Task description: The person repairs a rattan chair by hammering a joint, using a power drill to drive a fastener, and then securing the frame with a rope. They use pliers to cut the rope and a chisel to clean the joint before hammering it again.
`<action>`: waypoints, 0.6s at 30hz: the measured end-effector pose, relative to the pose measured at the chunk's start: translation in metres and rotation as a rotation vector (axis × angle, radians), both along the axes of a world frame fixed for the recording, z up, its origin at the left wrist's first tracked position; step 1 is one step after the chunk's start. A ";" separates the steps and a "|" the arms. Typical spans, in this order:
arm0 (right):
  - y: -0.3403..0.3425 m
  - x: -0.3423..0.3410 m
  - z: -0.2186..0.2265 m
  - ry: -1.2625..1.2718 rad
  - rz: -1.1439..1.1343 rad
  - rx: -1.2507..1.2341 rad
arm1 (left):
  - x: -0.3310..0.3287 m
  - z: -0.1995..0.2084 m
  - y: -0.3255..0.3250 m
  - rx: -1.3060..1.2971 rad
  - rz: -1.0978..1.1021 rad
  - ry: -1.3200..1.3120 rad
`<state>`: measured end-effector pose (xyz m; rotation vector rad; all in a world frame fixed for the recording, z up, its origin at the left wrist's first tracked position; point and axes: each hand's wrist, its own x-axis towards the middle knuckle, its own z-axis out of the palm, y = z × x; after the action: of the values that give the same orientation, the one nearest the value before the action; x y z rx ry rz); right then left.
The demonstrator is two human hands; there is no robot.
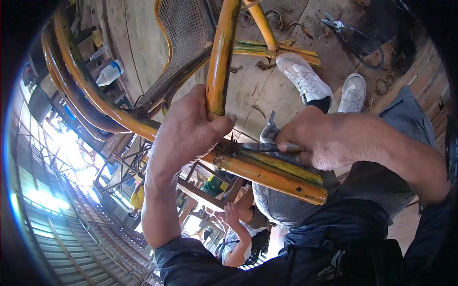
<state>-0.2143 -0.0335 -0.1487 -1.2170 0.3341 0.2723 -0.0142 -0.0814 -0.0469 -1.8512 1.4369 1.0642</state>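
Observation:
A yellow-brown rattan furniture frame (272,175) lies across my lap, its glossy poles streaked dark. My left hand (188,126) is closed round the frame where an upright pole (220,62) meets the long lower one. In the closed fingers of my right hand (319,138) is a knife (257,147) with a narrow metal blade. Its tip touches a rough binding (226,151) of dark, frayed strands at the joint. A small grey wrapping shows beside the right fingers; what it is I cannot tell.
Woven cane mesh (183,35) fills another part of the frame. Pliers (334,22) lie on the floor near my white shoes (305,78), among curled scraps. A white bottle (110,72) rests at the left. Another person's hand (232,217) shows beyond my left forearm.

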 end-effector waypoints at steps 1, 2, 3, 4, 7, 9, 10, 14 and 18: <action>-0.002 0.000 0.001 0.002 -0.002 0.042 | 0.000 0.000 0.001 -0.006 0.009 0.009; -0.003 0.001 0.002 0.005 -0.004 0.084 | 0.001 -0.001 0.001 -0.011 0.018 0.017; -0.003 0.001 0.001 -0.032 -0.009 0.041 | 0.001 -0.001 0.002 -0.016 0.028 0.026; -0.003 0.001 0.000 -0.071 -0.012 0.000 | 0.002 -0.001 0.002 -0.012 0.028 0.023; -0.006 0.003 0.001 -0.079 0.040 0.022 | 0.003 0.000 0.002 0.033 0.042 -0.001; -0.012 0.005 0.006 -0.023 0.098 0.023 | 0.003 0.001 0.001 0.104 0.067 -0.036; -0.017 0.005 0.012 0.023 0.122 -0.006 | 0.003 0.001 0.001 0.075 0.013 -0.024; -0.016 0.004 0.016 -0.039 0.053 -0.022 | 0.004 0.001 0.000 0.054 -0.047 -0.016; -0.004 0.011 0.026 -0.141 0.234 -0.545 | 0.001 0.000 -0.001 0.056 -0.046 -0.047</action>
<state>-0.2035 -0.0378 -0.1226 -1.8085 0.1429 0.3048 -0.0136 -0.0823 -0.0465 -1.7844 1.4018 1.0216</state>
